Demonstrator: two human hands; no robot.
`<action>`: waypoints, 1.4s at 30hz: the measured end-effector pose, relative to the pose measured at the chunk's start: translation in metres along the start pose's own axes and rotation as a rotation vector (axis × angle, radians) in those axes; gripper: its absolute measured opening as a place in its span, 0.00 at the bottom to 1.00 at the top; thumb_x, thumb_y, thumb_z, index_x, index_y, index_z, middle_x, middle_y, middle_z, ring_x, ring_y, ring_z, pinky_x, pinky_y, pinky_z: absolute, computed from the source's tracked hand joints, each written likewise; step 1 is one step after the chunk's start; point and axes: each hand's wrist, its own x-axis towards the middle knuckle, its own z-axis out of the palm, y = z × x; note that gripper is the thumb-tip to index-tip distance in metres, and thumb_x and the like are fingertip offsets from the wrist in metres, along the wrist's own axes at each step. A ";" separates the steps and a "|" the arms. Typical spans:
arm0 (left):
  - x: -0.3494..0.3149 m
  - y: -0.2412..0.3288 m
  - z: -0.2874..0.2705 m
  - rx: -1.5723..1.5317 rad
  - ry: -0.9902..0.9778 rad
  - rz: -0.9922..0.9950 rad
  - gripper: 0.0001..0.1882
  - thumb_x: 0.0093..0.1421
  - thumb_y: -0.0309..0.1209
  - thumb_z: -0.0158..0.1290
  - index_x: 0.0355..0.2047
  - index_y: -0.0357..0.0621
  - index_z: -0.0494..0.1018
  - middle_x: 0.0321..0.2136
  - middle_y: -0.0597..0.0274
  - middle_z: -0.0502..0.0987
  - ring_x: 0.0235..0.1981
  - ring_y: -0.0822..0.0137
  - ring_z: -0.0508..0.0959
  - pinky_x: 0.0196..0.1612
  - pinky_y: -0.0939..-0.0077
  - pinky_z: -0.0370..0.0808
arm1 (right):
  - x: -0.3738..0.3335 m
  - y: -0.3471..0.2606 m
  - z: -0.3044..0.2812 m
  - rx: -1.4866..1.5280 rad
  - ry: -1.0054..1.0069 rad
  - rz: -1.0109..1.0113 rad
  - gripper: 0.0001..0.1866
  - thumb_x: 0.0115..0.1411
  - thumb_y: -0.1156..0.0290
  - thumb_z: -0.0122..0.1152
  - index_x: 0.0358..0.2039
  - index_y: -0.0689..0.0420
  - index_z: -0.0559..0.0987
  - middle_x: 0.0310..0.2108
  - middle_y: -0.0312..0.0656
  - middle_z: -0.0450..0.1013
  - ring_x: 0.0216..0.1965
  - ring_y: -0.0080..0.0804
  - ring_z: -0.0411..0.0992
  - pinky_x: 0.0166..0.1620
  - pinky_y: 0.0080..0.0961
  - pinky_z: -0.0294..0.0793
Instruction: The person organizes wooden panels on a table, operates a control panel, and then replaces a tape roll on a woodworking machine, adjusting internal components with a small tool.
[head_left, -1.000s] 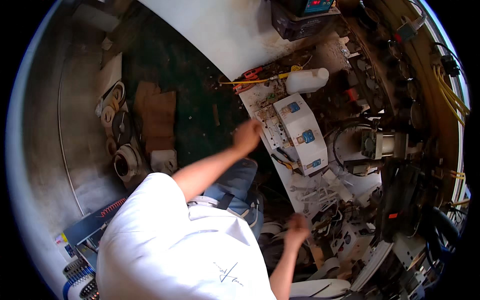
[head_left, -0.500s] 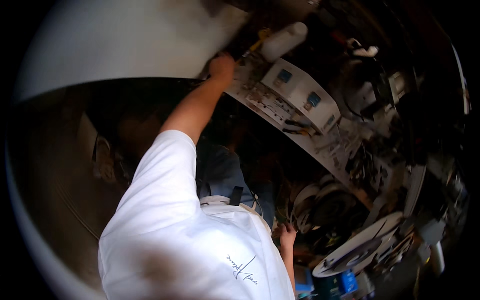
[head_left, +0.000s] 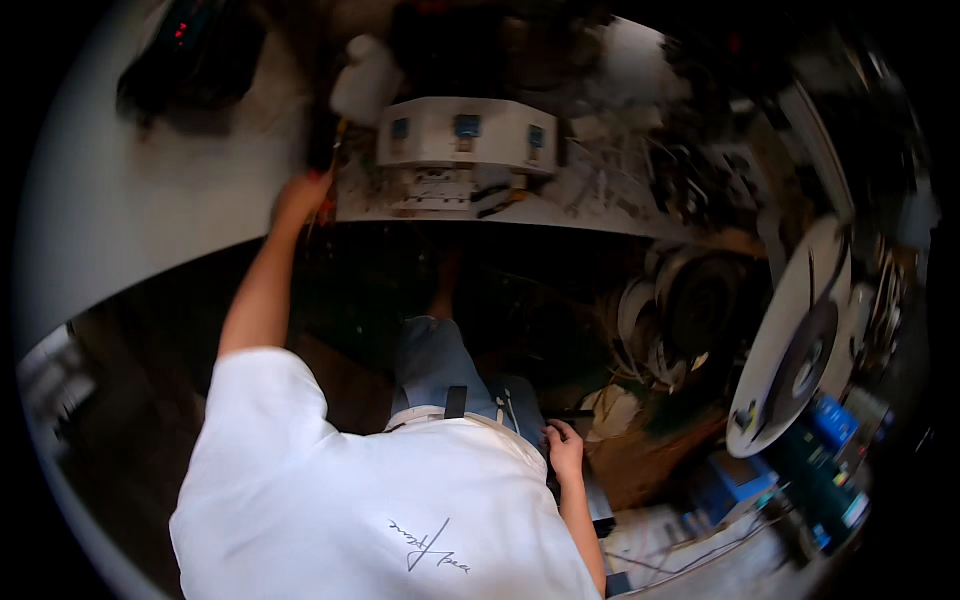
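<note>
Left hand (head_left: 301, 202), upper left of the frame: extended over the edge of a pale worktop (head_left: 150, 205), right beside a red-and-orange tool (head_left: 328, 207); blurred, so whether the tool is gripped cannot be told. Right hand (head_left: 566, 448), lower centre-right: held low beside the denim trousers (head_left: 440, 365), fingers slightly bent and parted, grip loosely wide. Upper centre: 1 white angled housing (head_left: 492, 145) marked with 3 blue patches; 1 pair of yellow-and-black pliers (head_left: 503, 198) laid just below it. Upper left: 1 white bottle (head_left: 366, 82); 1 dark device (head_left: 195, 70) with red-lit display. Right: 1 white disc (head_left: 787, 335), tilted.
</note>
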 end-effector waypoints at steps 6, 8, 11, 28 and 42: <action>-0.190 0.068 0.172 -0.402 -0.501 0.041 0.22 0.67 0.46 0.48 0.36 0.39 0.82 0.24 0.55 0.81 0.16 0.67 0.77 0.19 0.75 0.73 | 0.016 0.094 -0.004 0.274 0.038 -0.003 0.15 0.70 0.71 0.57 0.53 0.64 0.79 0.41 0.44 0.82 0.32 0.26 0.79 0.35 0.22 0.77; -0.263 0.111 0.251 -0.292 -0.782 0.206 0.20 0.68 0.45 0.48 0.36 0.41 0.81 0.28 0.57 0.84 0.23 0.70 0.81 0.24 0.76 0.75 | 0.029 0.105 -0.009 0.415 0.015 -0.068 0.17 0.71 0.66 0.58 0.54 0.62 0.79 0.43 0.44 0.82 0.35 0.27 0.80 0.37 0.22 0.78; -0.398 0.186 0.355 0.067 -0.939 0.488 0.18 0.66 0.44 0.55 0.38 0.40 0.79 0.31 0.57 0.85 0.29 0.67 0.83 0.29 0.73 0.77 | 0.038 0.103 -0.049 0.876 -0.108 -0.034 0.24 0.73 0.52 0.56 0.60 0.55 0.75 0.52 0.42 0.78 0.43 0.30 0.79 0.42 0.29 0.80; -0.717 0.401 0.571 0.463 -0.860 0.848 0.15 0.67 0.38 0.59 0.37 0.35 0.82 0.27 0.57 0.84 0.30 0.70 0.83 0.38 0.70 0.80 | 0.155 0.370 -0.435 1.357 0.472 0.148 0.09 0.66 0.65 0.61 0.33 0.56 0.75 0.22 0.39 0.73 0.19 0.31 0.72 0.21 0.33 0.71; -0.991 0.422 0.852 2.597 -1.544 1.876 0.22 0.64 0.48 0.57 0.36 0.38 0.84 0.30 0.49 0.84 0.33 0.54 0.85 0.38 0.60 0.78 | -0.034 0.341 -0.241 1.295 0.970 0.777 0.13 0.57 0.60 0.63 0.41 0.47 0.84 0.39 0.45 0.82 0.43 0.48 0.80 0.43 0.47 0.78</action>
